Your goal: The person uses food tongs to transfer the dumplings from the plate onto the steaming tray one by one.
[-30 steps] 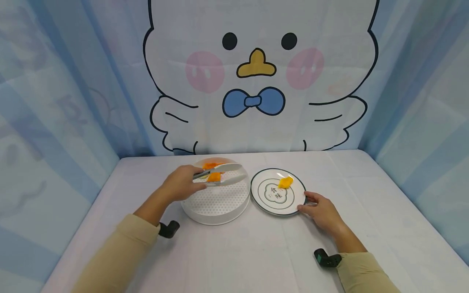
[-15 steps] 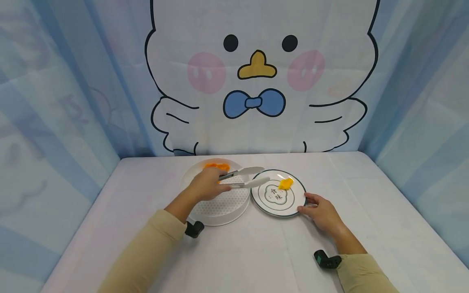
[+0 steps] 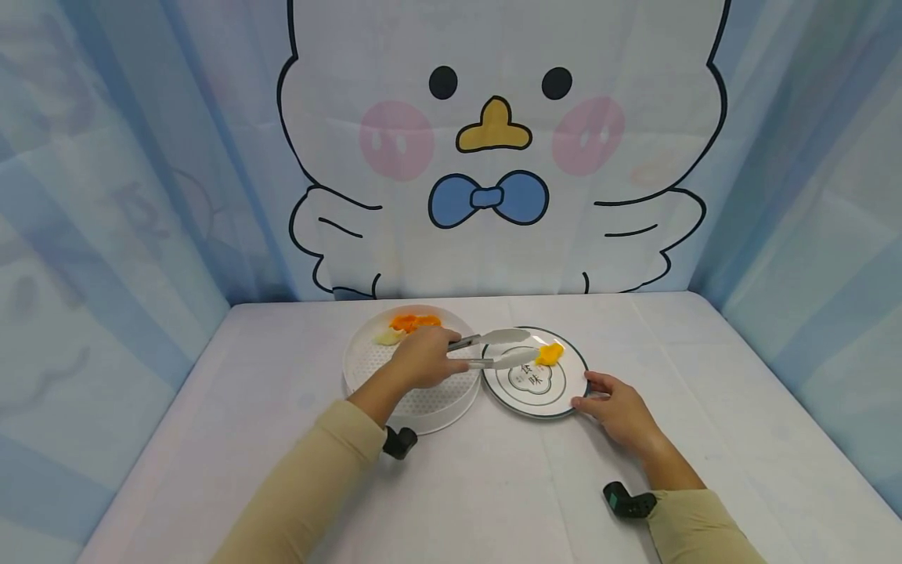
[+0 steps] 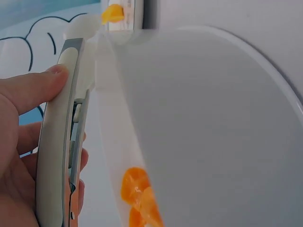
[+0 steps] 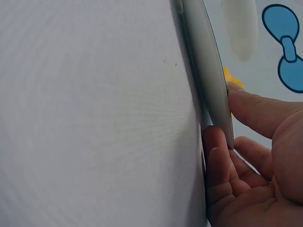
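My left hand (image 3: pixel 426 358) grips a pair of tongs (image 3: pixel 503 360) by the handles, thumb on one arm and fingers round the other. The pale tips stand apart over the left part of a white plate (image 3: pixel 520 401) with a dark rim, close to a yellow piece (image 3: pixel 550 354) lying on it. My right hand (image 3: pixel 620 409) pinches the plate's right edge, thumb on top and fingers beneath, as the right wrist view shows. Below my left hand stands a round white steamer-like tray (image 3: pixel 359 368) with a dotted floor, holding orange pieces (image 3: pixel 416 321) and a pale yellow-green piece (image 3: pixel 389 337).
The tray and plate sit side by side on a white-covered table (image 3: pixel 493 493). A curtain with a cartoon bird (image 3: pixel 493 251) hangs along the table's back edge, and blue curtains (image 3: pixel 106 235) close in both sides. Each wrist carries a small black camera (image 3: pixel 400 442).
My left hand has carried the tongs rightward from above the tray to over the plate, uncovering the pale yellow-green piece. The right hand keeps its hold on the plate, which stays in place.
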Demonstrator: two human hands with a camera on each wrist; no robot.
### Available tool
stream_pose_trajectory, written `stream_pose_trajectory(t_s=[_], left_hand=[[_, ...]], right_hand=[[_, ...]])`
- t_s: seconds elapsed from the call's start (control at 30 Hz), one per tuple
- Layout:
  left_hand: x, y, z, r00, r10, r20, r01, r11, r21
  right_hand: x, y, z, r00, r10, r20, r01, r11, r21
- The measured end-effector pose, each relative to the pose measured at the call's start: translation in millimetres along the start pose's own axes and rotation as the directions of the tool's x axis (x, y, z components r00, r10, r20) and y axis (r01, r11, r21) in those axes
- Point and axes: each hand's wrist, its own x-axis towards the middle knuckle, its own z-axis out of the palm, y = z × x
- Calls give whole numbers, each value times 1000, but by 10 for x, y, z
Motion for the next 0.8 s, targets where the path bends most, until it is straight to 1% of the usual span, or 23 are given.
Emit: stream_pose_trajectory(t_s=[0.33,0.57,0.8], left_hand=[[84,133,68,999,-23,27,23,1000,17],[140,190,118,1000,11,23,-12,999,49],[172,281,154,999,-21,38,20,999,47]], right_hand=[[8,16,10,1000,-6,-3,6,1000,3],[11,26,17,1000,-18,-9,18,1000,-9],[6,6,3,1000,-19,-10,19,1000,-3]])
